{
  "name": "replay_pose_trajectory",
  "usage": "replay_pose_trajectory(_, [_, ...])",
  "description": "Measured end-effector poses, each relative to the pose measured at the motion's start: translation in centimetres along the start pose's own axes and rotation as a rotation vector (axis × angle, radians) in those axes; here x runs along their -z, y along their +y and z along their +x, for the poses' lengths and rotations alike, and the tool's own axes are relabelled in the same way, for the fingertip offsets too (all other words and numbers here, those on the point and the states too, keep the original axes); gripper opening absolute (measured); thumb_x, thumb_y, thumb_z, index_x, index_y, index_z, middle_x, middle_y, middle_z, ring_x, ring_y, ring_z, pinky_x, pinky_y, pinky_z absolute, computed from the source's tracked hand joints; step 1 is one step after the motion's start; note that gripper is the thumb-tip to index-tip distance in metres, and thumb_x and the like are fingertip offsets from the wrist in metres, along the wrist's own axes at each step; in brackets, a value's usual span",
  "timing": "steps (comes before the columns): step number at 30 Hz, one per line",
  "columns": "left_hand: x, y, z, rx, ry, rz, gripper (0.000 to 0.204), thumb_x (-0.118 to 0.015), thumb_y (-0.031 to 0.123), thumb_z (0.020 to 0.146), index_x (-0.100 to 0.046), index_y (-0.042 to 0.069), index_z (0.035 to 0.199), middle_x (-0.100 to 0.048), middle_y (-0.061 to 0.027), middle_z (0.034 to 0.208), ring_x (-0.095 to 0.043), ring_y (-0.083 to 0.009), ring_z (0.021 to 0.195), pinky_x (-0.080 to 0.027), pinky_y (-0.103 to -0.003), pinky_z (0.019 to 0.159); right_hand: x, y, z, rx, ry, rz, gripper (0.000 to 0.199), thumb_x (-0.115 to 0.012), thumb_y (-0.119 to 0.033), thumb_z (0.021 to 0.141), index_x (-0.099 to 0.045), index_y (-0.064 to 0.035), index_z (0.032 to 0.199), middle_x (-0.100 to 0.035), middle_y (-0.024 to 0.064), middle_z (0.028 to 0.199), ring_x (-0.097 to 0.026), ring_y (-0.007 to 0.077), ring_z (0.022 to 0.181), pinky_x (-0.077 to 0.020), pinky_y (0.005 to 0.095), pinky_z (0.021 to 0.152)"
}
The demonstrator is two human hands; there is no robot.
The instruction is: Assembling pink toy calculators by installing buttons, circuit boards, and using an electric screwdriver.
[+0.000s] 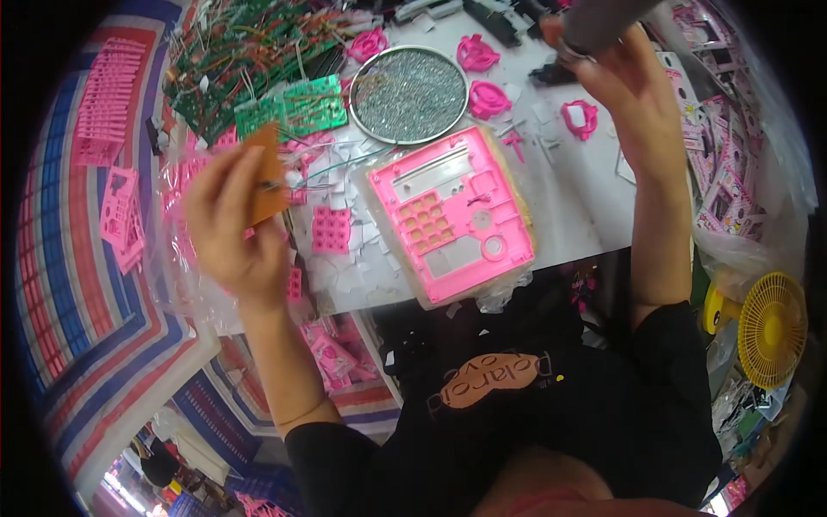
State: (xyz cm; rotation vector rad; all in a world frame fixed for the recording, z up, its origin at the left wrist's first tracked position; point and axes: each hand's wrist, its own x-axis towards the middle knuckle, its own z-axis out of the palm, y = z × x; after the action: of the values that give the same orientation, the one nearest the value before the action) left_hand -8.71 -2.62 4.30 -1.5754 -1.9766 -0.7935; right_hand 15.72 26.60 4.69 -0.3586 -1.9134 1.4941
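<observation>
My left hand [237, 226] pinches an orange-brown circuit board [270, 177] with thin wires trailing off it to the right, raised over the table's left part. At the upper right, my right hand [633, 99] is closed around a dark grey cylindrical tool [603, 24], whose kind is cut off by the picture's edge. Between the hands a pink plastic housing [472, 220] lies with its inner side up on a plastic-wrapped pad [521, 202]. It has a grid of key openings, a round ring and clear windows. Behind it stands a round tray [466, 103] full of small screws.
Green circuit boards [314, 103] with tangled wires pile up at the back left. A pink keypad [331, 230] lies left of the housing among paper scraps. Pink round parts [489, 100] surround the tray. Bagged printed parts [719, 164] and a yellow fan [773, 330] are at right.
</observation>
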Motion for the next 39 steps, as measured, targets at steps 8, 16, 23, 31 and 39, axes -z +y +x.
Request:
replay_pose_trajectory(8, [0.0,-0.2,4.5,0.237,-0.452,-0.183,0.083,-0.074,0.010,0.081,-0.034,-0.001,0.154,-0.041,-0.0272,0.150,-0.051,-0.0386,0.131,-0.040,-0.046,0.112,-4.5,-1.1,9.7,0.009,0.000,0.015,0.037,-0.077,-0.014,0.090,-0.061,-0.0043,0.121,-0.067,0.0009,0.082,-0.061,0.0071,0.067,-0.0486,0.0239,0.062])
replay_pose_trajectory(16, [-4.7,8.8,16.1,0.399,0.034,-1.152,0.071,-0.073,0.013,0.090,-0.039,-0.003,0.150,-0.056,-0.0162,0.135,-0.056,-0.0273,0.120,-0.044,-0.040,0.104,-10.3,-0.6,5.4,0.111,-0.033,0.140,0.054,-0.080,-0.022,0.088,-0.055,-0.0034,0.132,-0.068,0.0072,0.113,-0.064,0.0160,0.102,-0.0514,0.0332,0.090])
replay_pose_trajectory(23, [-4.6,10.9,14.8,0.131,0.113,-0.931,0.045,-0.072,0.007,0.087,-0.054,-0.001,0.128,-0.064,-0.0096,0.108,-0.060,-0.0173,0.097,-0.049,-0.032,0.086,-8.3,-1.7,3.6,0.097,-0.198,0.152,0.054,-0.079,-0.013,0.088,-0.054,-0.0032,0.134,-0.067,0.0051,0.114,-0.063,0.0147,0.103,-0.0519,0.0325,0.090])
replay_pose_trajectory(31, [-5.2,8.4,-0.7,0.074,-0.368,-0.674,0.034,-0.074,0.009,0.079,-0.068,0.007,0.112,-0.064,-0.0103,0.107,-0.061,-0.0324,0.105,-0.042,-0.048,0.100,-6.7,-2.3,-3.8,-0.093,-0.232,0.360,0.048,-0.071,-0.017,0.093,-0.047,-0.0004,0.131,-0.052,0.0017,0.070,-0.051,0.0113,0.059,-0.0419,0.0269,0.054])
replay_pose_trajectory(39, [-6.3,10.8,-5.9,0.020,-0.482,-0.362,0.027,-0.072,0.019,0.077,-0.073,0.017,0.103,-0.061,-0.0022,0.114,-0.055,-0.0268,0.116,-0.033,-0.060,0.108,-8.6,2.1,-7.3,0.015,-0.370,0.250,0.039,-0.072,-0.012,0.093,-0.047,-0.0034,0.122,-0.059,0.0073,0.077,-0.058,0.0137,0.066,-0.0487,0.0279,0.060])
